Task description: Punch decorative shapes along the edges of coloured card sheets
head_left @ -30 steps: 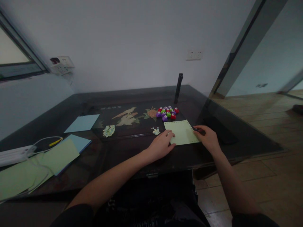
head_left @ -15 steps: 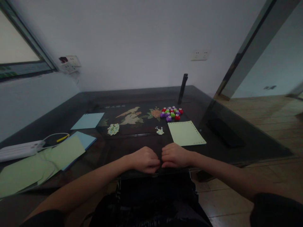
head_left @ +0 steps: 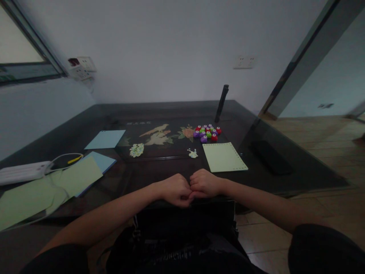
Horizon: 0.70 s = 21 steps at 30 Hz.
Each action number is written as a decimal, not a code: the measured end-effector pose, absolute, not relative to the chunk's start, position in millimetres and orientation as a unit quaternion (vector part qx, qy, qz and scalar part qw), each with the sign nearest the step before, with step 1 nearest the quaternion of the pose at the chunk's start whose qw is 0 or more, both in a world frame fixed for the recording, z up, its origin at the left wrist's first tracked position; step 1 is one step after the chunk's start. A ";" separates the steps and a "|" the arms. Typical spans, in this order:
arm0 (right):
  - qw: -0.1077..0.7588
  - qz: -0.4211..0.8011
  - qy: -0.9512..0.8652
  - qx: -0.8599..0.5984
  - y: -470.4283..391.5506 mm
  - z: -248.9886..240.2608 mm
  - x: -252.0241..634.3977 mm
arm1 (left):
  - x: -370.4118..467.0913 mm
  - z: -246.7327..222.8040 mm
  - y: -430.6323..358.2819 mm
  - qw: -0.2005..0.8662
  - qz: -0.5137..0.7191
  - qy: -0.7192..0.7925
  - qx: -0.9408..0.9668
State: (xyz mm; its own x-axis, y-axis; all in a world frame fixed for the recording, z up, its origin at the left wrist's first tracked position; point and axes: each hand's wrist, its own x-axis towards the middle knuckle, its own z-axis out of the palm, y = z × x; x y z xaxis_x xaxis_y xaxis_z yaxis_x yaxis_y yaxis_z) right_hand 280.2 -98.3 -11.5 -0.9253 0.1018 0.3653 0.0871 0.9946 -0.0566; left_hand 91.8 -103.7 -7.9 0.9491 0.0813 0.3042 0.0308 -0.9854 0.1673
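- Both hands have come off the pale green sheet (head_left: 224,158) since a second ago and now meet by the near edge of the table (head_left: 159,169).
- Left hand (head_left: 175,189) and right hand (head_left: 205,182) touch, fingers curled in as loose fists. No object shows in either; whether the palms hide something, I cannot tell. The pose looks like resting, clear of the paper.
- Just beyond the right fingers, the sheet lies flat and untouched, probably set there to suit the reach of both hands.
- Well to the left of the left fingers, green papers (head_left: 81,171) overlap a blue one, a pale cable across them; perhaps they are parked aside.
- Well to the right of the right fingers, a dark flat slab (head_left: 272,158) lies apart, likely out of the way.
- Straight ahead of the fingers sits a small pale pile (head_left: 193,153); further left, a larger heap (head_left: 137,150), seemingly kept separate.
- Beyond the sheet from the fingers, red, green and purple pieces (head_left: 207,133) crowd together, perhaps to stop them straying.
- Farthest from the fingers, a black stick (head_left: 221,103) stands slightly tilted.
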 end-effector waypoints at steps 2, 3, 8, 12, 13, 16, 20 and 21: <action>0.182 0.019 -0.982 -0.052 -98.7 -11.5 280.2 | 91.9 -7.4 -103.7 0.081 0.160 0.028 0.983; 0.180 0.018 -0.982 -0.055 -98.9 -11.3 280.2 | 91.9 -7.3 -103.7 0.081 0.162 0.028 0.983; 0.166 0.014 -0.984 -0.071 -101.1 -10.2 281.5 | 91.7 -7.2 -103.7 0.085 0.146 0.032 0.985; 0.158 0.012 -0.984 -0.077 -101.7 -10.3 281.8 | 91.6 -6.6 -103.8 0.085 0.131 0.035 0.987; 0.157 0.012 -0.985 -0.078 -101.6 -10.4 281.6 | 91.6 -6.4 -103.9 0.085 0.126 0.037 0.988; 0.159 0.013 -0.984 -0.077 -101.6 -10.2 281.0 | 91.6 -6.1 -104.0 0.083 0.116 0.043 0.989; 0.152 0.010 -0.985 -0.081 -102.3 -8.8 281.1 | 91.6 -6.9 -104.0 0.078 0.113 0.040 0.990; 0.150 0.009 -0.985 -0.082 -102.5 -8.5 281.2 | 91.6 -7.2 -103.9 0.077 0.114 0.041 0.990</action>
State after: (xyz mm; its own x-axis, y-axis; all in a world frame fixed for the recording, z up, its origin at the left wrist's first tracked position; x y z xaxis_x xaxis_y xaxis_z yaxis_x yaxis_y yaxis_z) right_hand 281.2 -102.5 -8.5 -0.9417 0.1643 0.2936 0.1590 0.9864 -0.0417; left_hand 91.6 -103.9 -7.2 0.9707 0.0986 0.2192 0.0636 -0.9848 0.1614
